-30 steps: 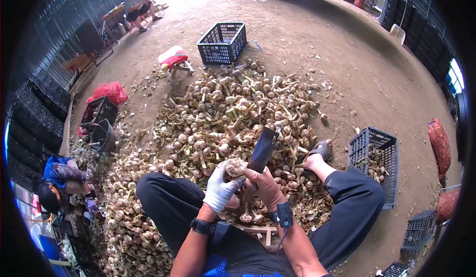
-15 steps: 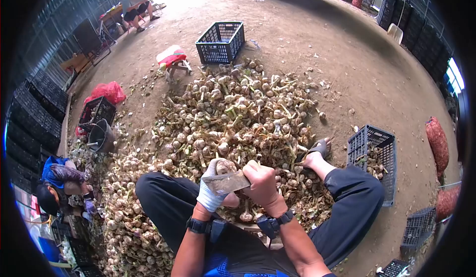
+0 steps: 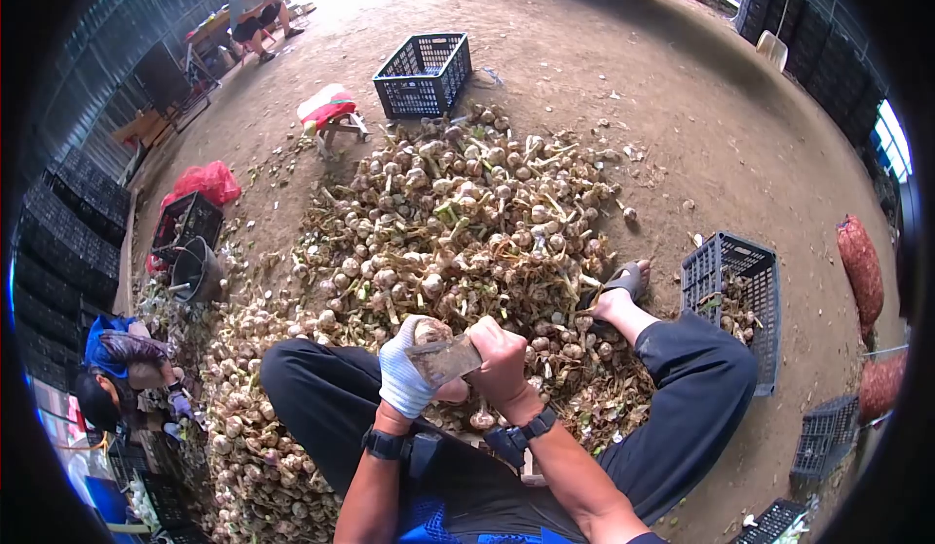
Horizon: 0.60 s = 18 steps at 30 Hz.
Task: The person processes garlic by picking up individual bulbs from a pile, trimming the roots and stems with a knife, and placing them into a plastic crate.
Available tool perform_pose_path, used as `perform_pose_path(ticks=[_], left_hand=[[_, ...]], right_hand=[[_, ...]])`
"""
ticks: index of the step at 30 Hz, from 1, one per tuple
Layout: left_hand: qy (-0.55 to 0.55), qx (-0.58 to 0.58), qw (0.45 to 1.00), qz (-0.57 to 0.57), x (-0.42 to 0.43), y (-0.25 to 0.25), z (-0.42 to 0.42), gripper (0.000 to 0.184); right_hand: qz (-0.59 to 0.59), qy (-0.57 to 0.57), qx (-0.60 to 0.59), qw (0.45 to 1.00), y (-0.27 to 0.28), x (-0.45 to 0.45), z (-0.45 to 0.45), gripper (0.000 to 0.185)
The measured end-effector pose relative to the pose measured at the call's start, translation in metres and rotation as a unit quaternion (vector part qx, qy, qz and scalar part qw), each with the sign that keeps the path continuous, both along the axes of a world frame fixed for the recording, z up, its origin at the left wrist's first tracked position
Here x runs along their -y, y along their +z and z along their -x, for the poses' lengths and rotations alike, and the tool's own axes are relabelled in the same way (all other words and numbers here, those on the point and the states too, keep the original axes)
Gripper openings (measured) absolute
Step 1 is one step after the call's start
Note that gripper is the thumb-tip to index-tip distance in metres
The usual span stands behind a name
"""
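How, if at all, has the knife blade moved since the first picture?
Yes: judged against the crate beyond the garlic pile, the knife blade has moved left and down the view.

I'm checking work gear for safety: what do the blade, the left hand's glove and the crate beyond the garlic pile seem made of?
Blade: probably steel, dull; its flat grey face looks stained brown.
Glove: apparently knitted fabric, white and matte, with faint ribbing near the wrist.
Crate: likely moulded plastic, dark, perhaps slightly glossy, judging by its regular lattice walls.
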<state>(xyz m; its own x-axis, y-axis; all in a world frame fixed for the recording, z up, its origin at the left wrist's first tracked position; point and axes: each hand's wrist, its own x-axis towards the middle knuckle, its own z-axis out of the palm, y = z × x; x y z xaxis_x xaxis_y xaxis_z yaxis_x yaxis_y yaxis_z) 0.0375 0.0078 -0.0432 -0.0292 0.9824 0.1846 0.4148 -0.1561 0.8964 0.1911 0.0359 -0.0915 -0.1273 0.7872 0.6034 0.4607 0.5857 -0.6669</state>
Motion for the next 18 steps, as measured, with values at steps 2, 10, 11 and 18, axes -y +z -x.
perform_pose_path(ticks=[2,10,11,18], left_hand=[[-0.004,0.002,1.000,-0.010,0.004,0.010,-0.005,0.042],[0.019,0.064,0.997,-0.041,0.008,0.002,-0.029,0.046],[0.010,0.117,0.993,-0.018,0.005,0.003,-0.030,0.050],[-0.034,0.416,0.907,0.061,-0.002,-0.012,-0.017,0.060]], right_hand=[[0.000,-0.004,-0.004,1.000,-0.005,0.000,-0.003,0.015],[0.252,-0.236,-0.093,0.934,-0.091,-0.018,-0.032,0.014],[0.295,-0.178,-0.196,0.918,-0.086,-0.015,-0.029,0.013],[0.516,0.219,-0.580,0.591,-0.033,0.009,0.007,0.023]])
